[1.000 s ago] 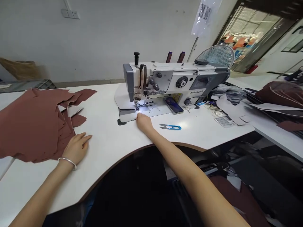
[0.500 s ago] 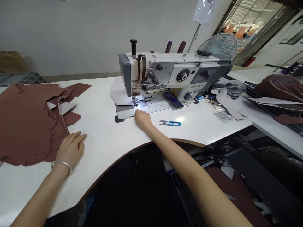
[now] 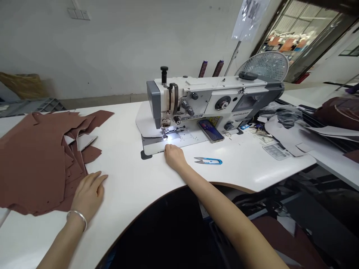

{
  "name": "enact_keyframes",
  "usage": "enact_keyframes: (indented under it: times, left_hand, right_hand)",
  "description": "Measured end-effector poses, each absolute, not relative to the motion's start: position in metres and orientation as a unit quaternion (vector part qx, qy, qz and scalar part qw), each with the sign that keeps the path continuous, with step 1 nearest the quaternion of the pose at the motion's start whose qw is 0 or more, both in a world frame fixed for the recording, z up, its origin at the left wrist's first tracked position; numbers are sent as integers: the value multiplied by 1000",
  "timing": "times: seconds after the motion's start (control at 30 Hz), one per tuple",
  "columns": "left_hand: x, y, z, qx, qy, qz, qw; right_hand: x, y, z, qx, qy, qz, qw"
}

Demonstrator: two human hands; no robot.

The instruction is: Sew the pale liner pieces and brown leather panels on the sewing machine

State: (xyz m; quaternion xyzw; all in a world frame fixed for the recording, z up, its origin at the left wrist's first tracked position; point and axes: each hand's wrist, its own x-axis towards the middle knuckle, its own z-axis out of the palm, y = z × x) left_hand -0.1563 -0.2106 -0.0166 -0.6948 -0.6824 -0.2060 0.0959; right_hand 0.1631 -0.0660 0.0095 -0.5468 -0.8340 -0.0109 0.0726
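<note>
My left hand (image 3: 87, 193) lies flat, fingers stretched out, on the edge of a pile of reddish-brown cut leather pieces (image 3: 36, 157) at the left of the white table (image 3: 126, 175). A silver bangle circles that wrist. My right hand (image 3: 174, 156) rests on the table just in front of the lit needle plate of the grey-white sewing machine (image 3: 207, 101). Its fingers are curled under and I cannot see anything in them. Blue thread snips (image 3: 209, 161) lie a little to the right of it.
A phone (image 3: 211, 130) lies on the machine bed. A fan (image 3: 263, 65) and two thread spools (image 3: 210, 68) stand behind the machine. Dark leather and grey paper patterns (image 3: 291, 134) cover the right table. The table's front edge curves inward around my lap.
Both hands stay where they were on the table. Only the view shifts: it dipped and then rose again, so everything sits slightly lower and to the right.
</note>
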Motion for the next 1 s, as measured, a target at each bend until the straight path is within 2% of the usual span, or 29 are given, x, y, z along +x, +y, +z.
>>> enact_keyframes:
  times: [0.2, 0.4, 0.5, 0.63, 0.77, 0.9, 1.0]
  left_hand:
    - [-149, -215, -10, -678, -673, -277, 104]
    - [-164, -217, 44, -605, -693, -354, 167]
    - [-201, -203, 64, -535, -774, -262, 216]
    - [-230, -179, 63, -469, -855, -72, 208]
    - [-228, -165, 61, -458, -870, -21, 181]
    - [-246, -164, 95, -405, -903, -109, 94]
    - [-261, -168, 133, -326, -870, -366, 49]
  right_hand:
    - [162, -67, 9, -550, -830, -21, 93]
    - [164, -67, -1, -510, -844, -35, 162]
    - [165, -67, -5, -500, -845, -43, 183]
    - [164, -65, -5, -489, -846, -51, 208]
    - [164, -63, -3, -485, -844, -39, 225]
    - [167, -64, -4, -481, -837, 11, 259]
    - [166, -69, 2, -457, -827, 102, 312]
